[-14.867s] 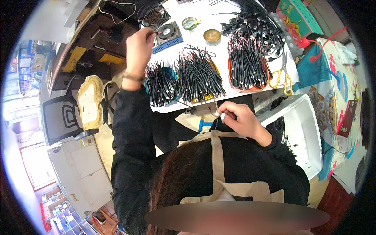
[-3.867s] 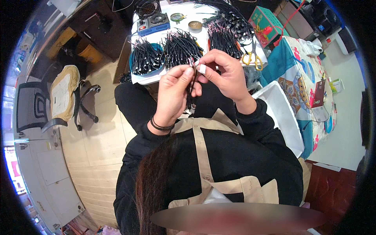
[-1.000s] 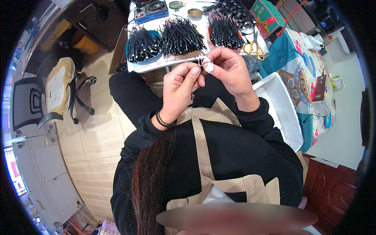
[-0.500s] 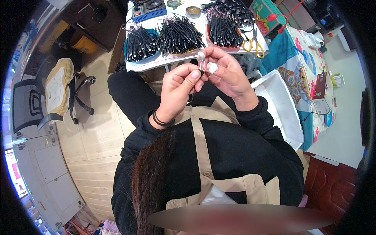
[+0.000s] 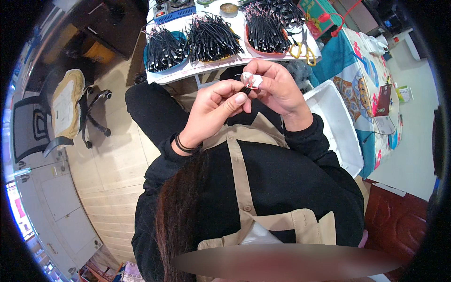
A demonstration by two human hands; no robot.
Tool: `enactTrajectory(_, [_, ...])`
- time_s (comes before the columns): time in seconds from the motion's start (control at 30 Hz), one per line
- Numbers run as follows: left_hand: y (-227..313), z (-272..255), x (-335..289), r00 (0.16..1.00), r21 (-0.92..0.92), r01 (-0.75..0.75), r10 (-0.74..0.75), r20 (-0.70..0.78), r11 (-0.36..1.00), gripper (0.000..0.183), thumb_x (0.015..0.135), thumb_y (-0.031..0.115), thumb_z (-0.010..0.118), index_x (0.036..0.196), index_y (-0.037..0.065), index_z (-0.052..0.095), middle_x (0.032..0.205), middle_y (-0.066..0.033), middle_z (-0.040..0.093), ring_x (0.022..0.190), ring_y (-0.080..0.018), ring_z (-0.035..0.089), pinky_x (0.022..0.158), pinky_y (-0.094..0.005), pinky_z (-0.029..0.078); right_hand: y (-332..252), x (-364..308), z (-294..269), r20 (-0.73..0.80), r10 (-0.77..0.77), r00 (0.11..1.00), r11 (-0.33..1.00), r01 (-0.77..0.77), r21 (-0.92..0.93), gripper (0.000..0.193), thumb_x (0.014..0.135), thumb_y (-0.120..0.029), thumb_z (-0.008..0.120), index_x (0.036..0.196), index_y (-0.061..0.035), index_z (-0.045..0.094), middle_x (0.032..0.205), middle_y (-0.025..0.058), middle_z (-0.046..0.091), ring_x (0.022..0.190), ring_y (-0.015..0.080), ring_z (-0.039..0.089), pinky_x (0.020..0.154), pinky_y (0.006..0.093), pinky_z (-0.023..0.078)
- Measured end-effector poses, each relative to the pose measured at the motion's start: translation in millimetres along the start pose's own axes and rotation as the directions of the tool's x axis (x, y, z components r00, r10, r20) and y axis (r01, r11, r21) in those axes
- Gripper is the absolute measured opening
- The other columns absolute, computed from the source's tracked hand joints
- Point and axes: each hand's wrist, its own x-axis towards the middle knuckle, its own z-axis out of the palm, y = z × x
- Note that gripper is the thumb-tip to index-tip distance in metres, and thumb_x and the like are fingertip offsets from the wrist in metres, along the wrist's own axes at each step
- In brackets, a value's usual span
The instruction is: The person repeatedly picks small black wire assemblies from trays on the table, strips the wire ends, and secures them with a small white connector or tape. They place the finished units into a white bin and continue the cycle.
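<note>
Above my lap, my left hand point(image 5: 217, 107) pinches a short black cable point(image 5: 246, 89) between thumb and fingers. Thin red and pale wires point(image 5: 250, 85) fan out of the cable's end. My right hand point(image 5: 282, 91) meets the left one there, its thumb and index tips closed on those wires. White wrappings point(image 5: 256, 81) cover these two fingertips. The rest of the cable is mostly hidden in my left fingers. Beyond my hands, several bundles of black cables point(image 5: 213, 40) with pinkish wire ends lie on the white table point(image 5: 164, 77).
Yellow-handled scissors point(image 5: 303, 50) lie at the table's right edge. A blue device point(image 5: 174, 13) and a small round tin point(image 5: 229, 9) stand farther back. A white foam box point(image 5: 336, 124) is at my right, an office chair point(image 5: 70, 105) at my left.
My right thumb and index finger, apart before, have come together on the wires. The wires, earlier spread upward, are now bent and mostly covered by the wrapped fingertips.
</note>
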Motion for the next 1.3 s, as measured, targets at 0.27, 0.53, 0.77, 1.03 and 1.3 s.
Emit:
enactTrajectory(0.27, [-13,-5,1,0.998,-0.022,-0.034,0.032,-0.054,0.999,0.016,0.095,0.003,0.054,0.102,-0.006,0.065,0.076,-0.0088,0.065,0.057,-0.0045,0.047,0.050,-0.0162,0.036,25,0,0,-0.025,-0.049,0.998,0.996,0.051,0.070,0.016,0.092,-0.015,0.061,0.099,-0.0032,0.054,0.089,0.0017,0.058,0.076,0.0104,0.057,0.068,0.0231,0.047])
enactTrajectory(0.53, [-8,-11,3,0.992,-0.105,0.122,-0.121,0.021,0.987,0.018,0.095,0.008,0.055,0.098,-0.006,0.066,0.079,-0.0086,0.065,0.066,-0.0075,0.057,0.053,-0.0166,0.039,14,-1,-16,0.058,0.140,0.988,0.988,-0.143,0.050,0.022,0.090,-0.018,0.064,0.103,-0.0033,0.055,0.089,-0.0001,0.059,0.078,0.0082,0.058,0.070,0.0227,0.048])
enactTrajectory(0.77, [0,-12,1,0.980,0.020,0.191,-0.192,0.057,0.981,0.017,0.094,0.004,0.056,0.103,-0.006,0.065,0.078,-0.0075,0.065,0.059,-0.0038,0.049,0.051,-0.0168,0.035,14,-1,-16,0.101,0.099,0.990,0.992,-0.107,0.070,0.024,0.089,-0.016,0.066,0.105,-0.0035,0.053,0.091,0.0005,0.059,0.078,0.0083,0.056,0.072,0.0221,0.047])
enactTrajectory(1.03, [-9,-10,0,0.989,-0.025,0.140,-0.141,-0.055,0.990,0.016,0.094,0.005,0.057,0.100,-0.007,0.065,0.073,-0.0066,0.064,0.057,-0.0024,0.046,0.049,-0.0166,0.035,29,-3,-12,-0.046,-0.109,0.993,0.983,0.101,-0.153,0.014,0.093,-0.013,0.061,0.100,-0.0055,0.051,0.093,-0.0002,0.057,0.083,0.0073,0.056,0.074,0.0218,0.047])
enactTrajectory(1.3, [-9,-11,4,0.980,-0.001,0.155,-0.154,-0.130,0.988,0.015,0.094,0.006,0.057,0.097,-0.005,0.066,0.069,-0.0059,0.063,0.052,-0.0022,0.044,0.046,-0.0162,0.032,45,0,-2,-0.206,-0.156,0.966,0.977,0.120,-0.175,0.013,0.096,-0.014,0.058,0.099,-0.0060,0.049,0.089,-0.0016,0.054,0.081,0.0054,0.054,0.073,0.0200,0.045])
